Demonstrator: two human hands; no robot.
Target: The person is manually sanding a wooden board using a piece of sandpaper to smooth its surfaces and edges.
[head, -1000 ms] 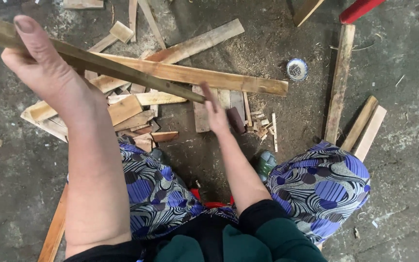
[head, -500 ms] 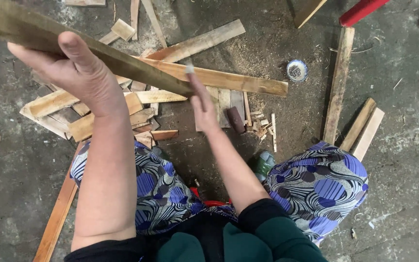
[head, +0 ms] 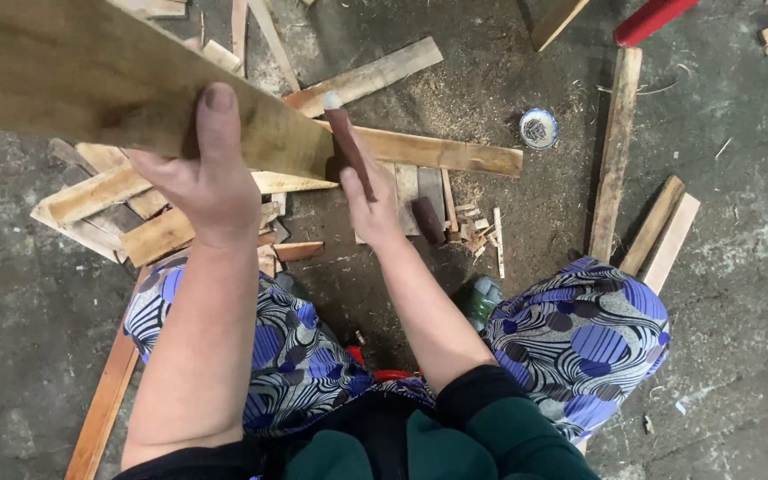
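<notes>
**Holding a plank up while a dark tool is set at its end**

Gripping is done by the left hand (head: 211, 182): the wide wooden plank (head: 91, 80) is clamped from below, thumb pressed flat across its face, other fingers hidden behind it. The plank is raised off the floor, slanting from upper left down to its near end by the right hand.

The right hand (head: 368, 200) is closed round a dark reddish-brown handle (head: 348, 147), fingers curled together on it; the handle's pale tip sits just at the plank's end. Whether it touches the wood cannot be told.

Below the plank: a scatter of offcuts (head: 162, 233) and a long board (head: 437, 153) on the concrete floor (head: 731, 356). Right of the plank's end, well apart: a small round tin (head: 539, 128). A short dark cylinder (head: 427, 220) lies just below the long board.

Judgement on doing it well: the plank should be kept steady, left thumb kept clear of the tool's line, and the tool squared to the end grain, with knees kept out of the path.
</notes>
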